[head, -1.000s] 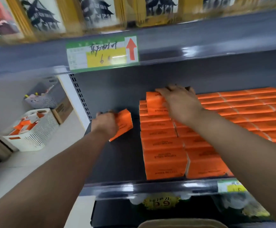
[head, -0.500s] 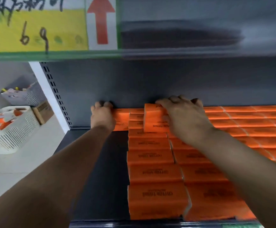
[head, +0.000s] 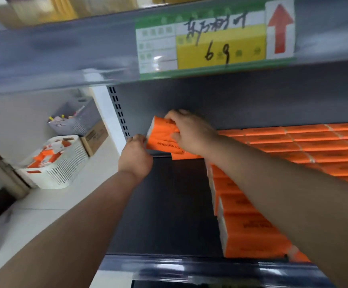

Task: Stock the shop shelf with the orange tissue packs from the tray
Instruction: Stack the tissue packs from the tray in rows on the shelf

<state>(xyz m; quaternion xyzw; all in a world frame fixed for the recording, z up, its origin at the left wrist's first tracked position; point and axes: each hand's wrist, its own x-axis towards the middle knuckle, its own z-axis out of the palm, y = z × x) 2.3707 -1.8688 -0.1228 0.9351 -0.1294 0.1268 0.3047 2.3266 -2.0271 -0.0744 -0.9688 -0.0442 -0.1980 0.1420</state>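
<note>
Orange tissue pack (head: 160, 136): right hand (head: 191, 132) is gripping it, tilted, at the back left of the shelf (head: 164, 204), having carried it off the rows (head: 293, 142); left hand (head: 135, 156) is touching its corner, grip unclear. Probably starting a new column.

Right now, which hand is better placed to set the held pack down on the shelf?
Right. The right hand grips the pack from above; the left hand just meets its lower corner.
</note>
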